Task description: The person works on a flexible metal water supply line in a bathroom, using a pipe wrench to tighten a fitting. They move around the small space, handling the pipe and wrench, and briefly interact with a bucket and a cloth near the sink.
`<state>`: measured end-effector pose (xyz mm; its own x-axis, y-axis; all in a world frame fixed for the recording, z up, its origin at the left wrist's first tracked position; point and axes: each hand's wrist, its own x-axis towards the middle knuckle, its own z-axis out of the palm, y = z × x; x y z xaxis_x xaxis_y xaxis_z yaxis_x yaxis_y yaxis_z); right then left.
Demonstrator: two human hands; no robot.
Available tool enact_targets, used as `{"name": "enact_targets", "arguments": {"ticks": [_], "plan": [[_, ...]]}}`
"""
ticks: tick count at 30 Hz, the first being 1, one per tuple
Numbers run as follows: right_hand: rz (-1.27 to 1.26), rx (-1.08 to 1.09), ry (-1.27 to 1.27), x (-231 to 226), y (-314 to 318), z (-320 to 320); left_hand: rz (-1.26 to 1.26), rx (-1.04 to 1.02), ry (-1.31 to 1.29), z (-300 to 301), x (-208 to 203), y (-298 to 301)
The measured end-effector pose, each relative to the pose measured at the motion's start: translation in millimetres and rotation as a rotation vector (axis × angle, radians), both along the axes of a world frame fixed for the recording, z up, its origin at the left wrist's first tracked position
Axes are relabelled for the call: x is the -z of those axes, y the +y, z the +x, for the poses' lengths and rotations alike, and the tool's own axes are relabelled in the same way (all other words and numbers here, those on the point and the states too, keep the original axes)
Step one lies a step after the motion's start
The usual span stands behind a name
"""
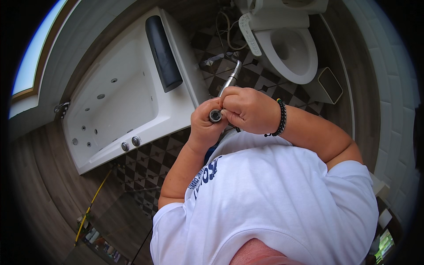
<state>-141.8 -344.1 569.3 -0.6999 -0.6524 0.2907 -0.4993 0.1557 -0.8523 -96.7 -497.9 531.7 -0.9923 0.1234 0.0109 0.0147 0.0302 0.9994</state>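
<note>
My left hand (pixel 204 128) is wrapped round a chrome metal hose fitting (pixel 215 115), a tube with a round, hollow end turned up toward me. Close against it, my right hand (pixel 248 109) is closed, its thumb and fingers pinched at the rim. Whatever lies between those fingertips is hidden. Beyond my knuckles a shiny metal tube (pixel 229 84) shows, running into a ribbed flexible section (pixel 238 68) that bends away over the tiled floor. Whether this tube and the hollow end are one piece is covered by my hands.
To the left is a white whirlpool bathtub (pixel 176 117) with a black cushion (pixel 163 53) on its rim. A white toilet (pixel 304 75) stands at the upper right, a bin (pixel 329 86) beside it. A thin yellow strip (pixel 92 204) is at the lower left.
</note>
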Motion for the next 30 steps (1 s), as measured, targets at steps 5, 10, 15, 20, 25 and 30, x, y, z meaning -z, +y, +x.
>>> {"name": "enact_targets", "arguments": {"ticks": [5, 10, 15, 20, 25, 30], "plan": [[0.050, -0.048, 0.086, -2, 2, 4, 0.035, 0.052, 0.055, 0, 6, -5], [0.015, -0.002, 0.063, -3, -1, -1, -0.025, 0.019, 0.058, -1, -1, -1], [0.040, -0.043, 0.101, -2, 4, 2, -0.017, 0.036, 0.122, -5, 4, -4], [-0.083, -0.070, -0.176, -8, 16, -11, 0.178, 0.089, 0.030, -8, -8, 4], [0.115, 0.147, -0.289, -19, 14, 2, 0.278, -0.055, -0.115, -2, -7, 17], [0.200, 0.178, -0.285, -7, 11, 9, 0.178, -0.090, -0.109, 5, 4, 27]]}}
